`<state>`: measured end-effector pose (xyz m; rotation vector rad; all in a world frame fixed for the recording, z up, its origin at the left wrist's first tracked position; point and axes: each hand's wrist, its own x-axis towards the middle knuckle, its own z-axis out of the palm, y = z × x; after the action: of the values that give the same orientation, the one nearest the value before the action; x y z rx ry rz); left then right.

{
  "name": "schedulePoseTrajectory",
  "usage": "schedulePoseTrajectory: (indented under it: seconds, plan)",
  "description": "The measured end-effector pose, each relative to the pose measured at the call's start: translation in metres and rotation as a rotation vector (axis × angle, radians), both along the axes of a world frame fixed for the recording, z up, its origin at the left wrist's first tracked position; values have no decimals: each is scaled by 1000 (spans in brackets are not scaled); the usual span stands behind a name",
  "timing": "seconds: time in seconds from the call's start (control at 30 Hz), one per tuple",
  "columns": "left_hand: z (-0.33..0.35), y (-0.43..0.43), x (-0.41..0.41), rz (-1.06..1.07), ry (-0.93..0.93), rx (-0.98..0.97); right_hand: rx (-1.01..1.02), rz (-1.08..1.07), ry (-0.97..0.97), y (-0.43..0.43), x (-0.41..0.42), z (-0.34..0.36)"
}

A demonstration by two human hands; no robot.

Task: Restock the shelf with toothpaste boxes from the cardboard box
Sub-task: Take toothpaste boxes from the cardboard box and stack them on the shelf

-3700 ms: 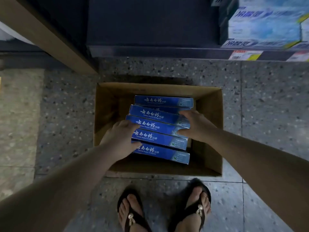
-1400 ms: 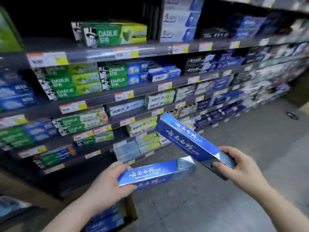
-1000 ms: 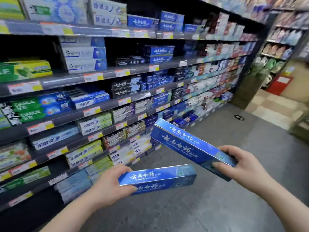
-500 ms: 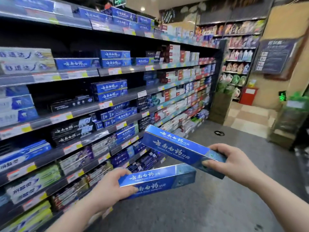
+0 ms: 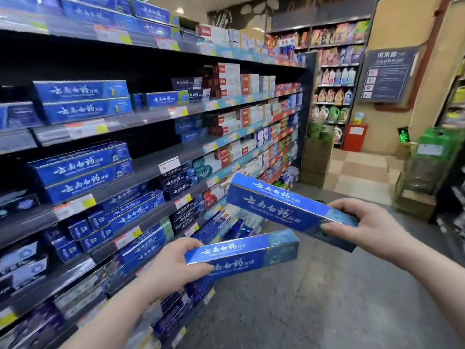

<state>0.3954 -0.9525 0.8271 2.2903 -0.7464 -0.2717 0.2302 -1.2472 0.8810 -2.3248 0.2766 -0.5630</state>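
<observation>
My left hand grips the left end of a long blue toothpaste box, held low in front of me. My right hand grips the right end of a second blue toothpaste box, tilted, a little higher and to the right. Both boxes hang in the aisle beside the shelf, where matching blue boxes are stacked two high on the middle level and again one level up. The cardboard box is out of view.
The shelving runs along my left, full of other toothpaste packs with price tags on the rails. A grey floor stretches ahead. A green crate stack stands at the right, and detergent shelves close off the far end.
Since I reached into the cardboard box on the floor, each hand has lifted one blue box. My view has risen and swung right along the shelves, closer to the stacked blue boxes.
</observation>
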Motion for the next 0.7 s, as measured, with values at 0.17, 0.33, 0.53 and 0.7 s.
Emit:
schedulePoseTrajectory:
  seconds: [0.17, 0.33, 0.53, 0.7]
  plan:
    - [-9, -75, 66, 46, -6, -2, 7, 56, 13, -95, 78, -8]
    - [-10, -165, 134, 195, 24, -66, -2, 157, 12, -200, 176, 1]
    - [2, -218, 178, 332, -11, -63, -30, 276, 14, -265, 264, 13]
    - [15, -238, 250, 479, -59, -47, -44, 338, -42, -300, 365, 9]
